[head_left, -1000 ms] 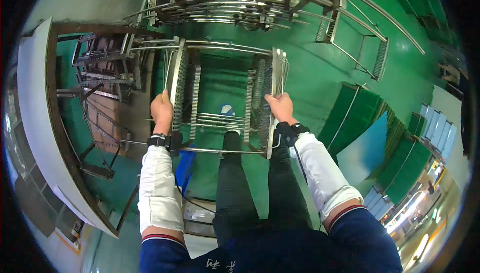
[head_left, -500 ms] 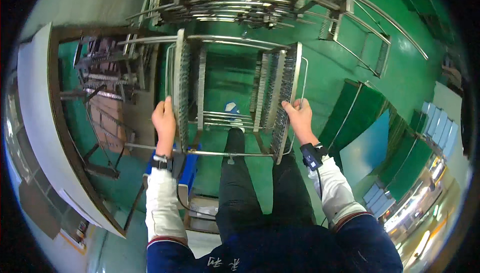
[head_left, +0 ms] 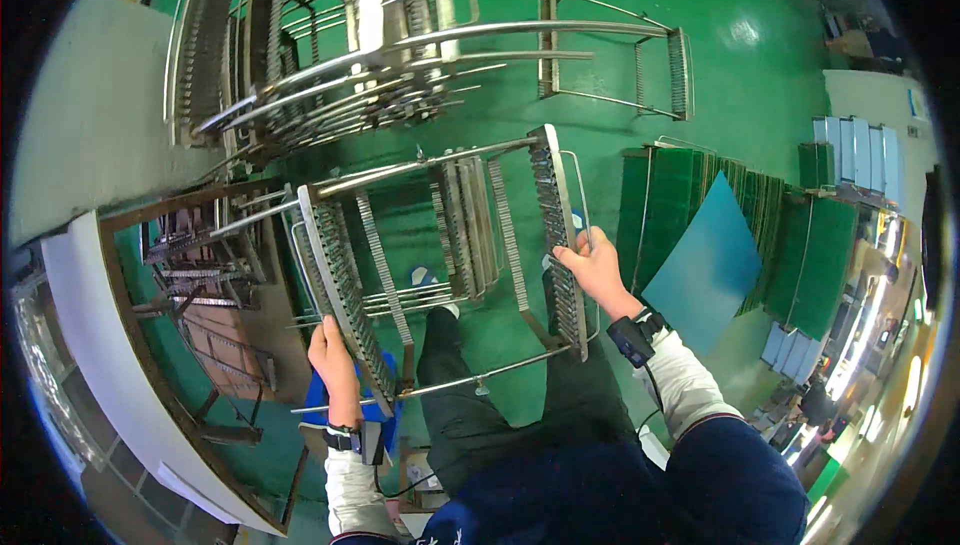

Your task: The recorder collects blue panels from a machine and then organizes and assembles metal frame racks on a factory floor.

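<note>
Between my two hands is a metal slotted rack (head_left: pixel 341 280), with toothed side plates joined by thin steel rods. My left hand (head_left: pixel 333 360) is closed on the outer edge of the left plate, near its lower part. My right hand (head_left: pixel 596 265) grips the right plate (head_left: pixel 561 207), thumb on the toothed inner face and fingers round the outside. The rack is slanted, its right end farther from me than its left. Through its open frame show more toothed bars, the green floor and part of my legs.
Beyond the held rack stand several similar metal racks (head_left: pixel 365 35) grouped together, and one lone rack (head_left: pixel 612 57) is on the floor. Green panels (head_left: pixel 668 207) stand at right with a blue sheet (head_left: pixel 708 255) against them. A pale-topped table (head_left: pixel 130 345) runs along my left.
The held rack has turned, its left end coming nearer to me. My left hand has moved down with it, while both hands keep their grip. The view has swung to the right.
</note>
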Demonstrator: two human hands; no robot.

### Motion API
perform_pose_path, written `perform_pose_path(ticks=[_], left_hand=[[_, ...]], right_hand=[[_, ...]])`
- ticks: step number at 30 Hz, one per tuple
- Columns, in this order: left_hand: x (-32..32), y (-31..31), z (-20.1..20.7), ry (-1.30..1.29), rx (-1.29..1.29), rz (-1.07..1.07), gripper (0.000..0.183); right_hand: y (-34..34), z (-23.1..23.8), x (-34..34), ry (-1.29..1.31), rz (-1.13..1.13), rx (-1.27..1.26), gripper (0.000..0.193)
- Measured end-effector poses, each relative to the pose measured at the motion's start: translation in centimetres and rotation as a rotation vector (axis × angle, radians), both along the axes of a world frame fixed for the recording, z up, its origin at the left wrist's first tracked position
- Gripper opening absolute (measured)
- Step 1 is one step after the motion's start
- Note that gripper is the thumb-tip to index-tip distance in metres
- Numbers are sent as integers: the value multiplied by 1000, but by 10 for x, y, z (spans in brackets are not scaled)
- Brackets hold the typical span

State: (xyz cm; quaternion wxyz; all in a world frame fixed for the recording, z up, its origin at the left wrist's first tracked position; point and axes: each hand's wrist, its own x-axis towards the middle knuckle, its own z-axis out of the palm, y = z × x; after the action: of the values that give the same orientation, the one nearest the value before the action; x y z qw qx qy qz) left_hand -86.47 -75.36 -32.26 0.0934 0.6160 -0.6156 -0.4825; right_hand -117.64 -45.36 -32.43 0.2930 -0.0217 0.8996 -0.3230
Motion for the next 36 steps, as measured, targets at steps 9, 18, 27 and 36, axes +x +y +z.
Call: perform_pose_path(ticks=[9, 18, 27, 36], left_hand=[[-152, 143, 1, 55, 153, -19, 37], [-365, 266, -48, 134, 276, -250, 38], [-574, 265, -39, 273, 313, -315, 40], [-695, 198, -151, 195, 250, -352, 40]], right_hand=[[153, 4, -149, 13, -54, 39, 45], [314, 59, -315, 136, -303, 49, 36], [343, 59, -468, 347, -325, -49, 39], [306, -128, -616, 316, -377, -123, 42]])
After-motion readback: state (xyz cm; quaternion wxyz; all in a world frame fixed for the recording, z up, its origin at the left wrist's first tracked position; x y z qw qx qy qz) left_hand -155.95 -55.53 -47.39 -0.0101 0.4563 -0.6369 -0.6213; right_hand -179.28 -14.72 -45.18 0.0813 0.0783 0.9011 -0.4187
